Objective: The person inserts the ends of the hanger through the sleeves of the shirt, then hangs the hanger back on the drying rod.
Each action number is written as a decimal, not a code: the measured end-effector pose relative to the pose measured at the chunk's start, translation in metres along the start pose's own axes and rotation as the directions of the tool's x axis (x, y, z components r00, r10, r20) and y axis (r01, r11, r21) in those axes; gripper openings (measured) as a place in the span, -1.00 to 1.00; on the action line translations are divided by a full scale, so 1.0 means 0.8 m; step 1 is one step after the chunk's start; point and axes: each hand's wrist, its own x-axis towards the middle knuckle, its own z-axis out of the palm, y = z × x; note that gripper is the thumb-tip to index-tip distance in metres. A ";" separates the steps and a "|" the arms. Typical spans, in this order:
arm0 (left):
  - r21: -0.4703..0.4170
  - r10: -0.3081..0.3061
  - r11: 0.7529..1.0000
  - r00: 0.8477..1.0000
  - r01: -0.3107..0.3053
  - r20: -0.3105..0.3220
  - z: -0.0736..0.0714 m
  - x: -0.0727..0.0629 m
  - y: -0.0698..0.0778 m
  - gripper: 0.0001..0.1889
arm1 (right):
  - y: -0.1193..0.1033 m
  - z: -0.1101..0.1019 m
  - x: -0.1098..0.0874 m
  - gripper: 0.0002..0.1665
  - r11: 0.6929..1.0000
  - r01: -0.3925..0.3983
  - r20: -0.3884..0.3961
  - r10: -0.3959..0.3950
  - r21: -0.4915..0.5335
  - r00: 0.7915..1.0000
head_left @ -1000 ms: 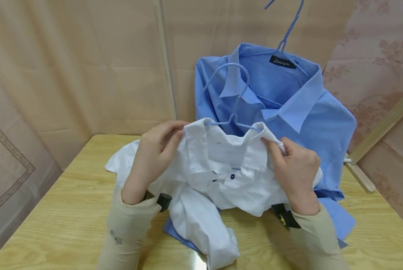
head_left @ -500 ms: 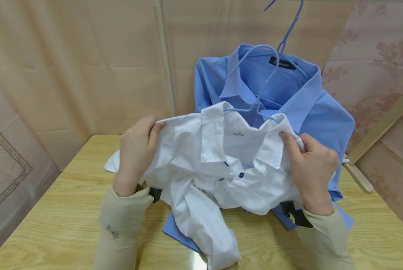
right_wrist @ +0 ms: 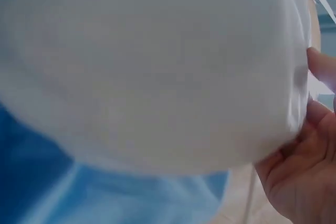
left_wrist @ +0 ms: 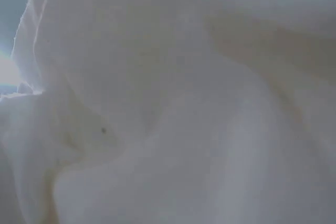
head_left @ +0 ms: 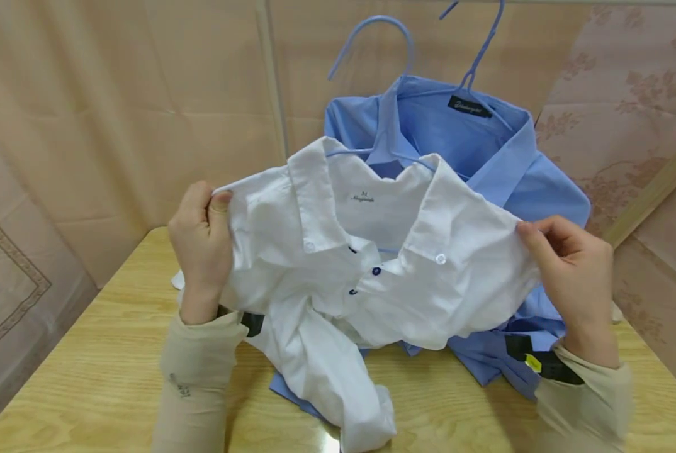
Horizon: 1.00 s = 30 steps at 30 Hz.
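Observation:
A white collared shirt (head_left: 281,214) with dark blue buttons hangs between my two hands, a blue hanger (head_left: 379,17) inside it with its hook rising above the collar. My left hand (head_left: 199,251) grips the shirt at one shoulder, thumb toward me. At the opposite shoulder my right hand (head_left: 576,270) pinches the cloth between thumb and fingers. White cloth fills most of the left wrist view. In the right wrist view the fingers (right_wrist: 299,182) hold the edge of the white shirt (right_wrist: 157,77). One white sleeve droops down to the table.
Behind the white shirt, a blue shirt (head_left: 553,182) with a black neck label is on another blue hanger (head_left: 485,47). Its lower folds lie on the wooden table (head_left: 111,352). A wooden bar (head_left: 655,195) slants at the right, and beige curtains (head_left: 202,94) stand behind.
My hands have moved apart from near the collar to the two shoulders, spreading the white shirt wider. The shirt and its hanger have risen, and the hook now stands higher.

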 end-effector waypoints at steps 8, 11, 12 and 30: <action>0.025 -0.023 0.999 0.999 0.024 -0.047 0.004 -0.003 0.002 -0.42 | 0.029 0.009 0.002 -0.93 0.958 0.160 0.119 -0.193 0.239 0.974; -0.001 -0.052 0.999 0.997 0.052 -0.048 0.005 -0.003 0.001 -0.43 | 0.019 0.012 -0.001 -0.88 0.944 0.237 0.106 -0.266 0.228 0.958; -0.014 -0.064 0.998 0.997 0.063 -0.041 0.005 -0.003 0.001 -0.43 | 0.017 0.013 -0.002 -0.85 0.940 0.248 0.078 -0.272 0.233 0.959; -0.074 -0.205 0.968 0.923 0.241 0.324 0.017 -0.008 0.003 -0.64 | 0.029 0.010 0.008 -0.81 0.929 0.154 -0.307 -0.047 0.335 0.951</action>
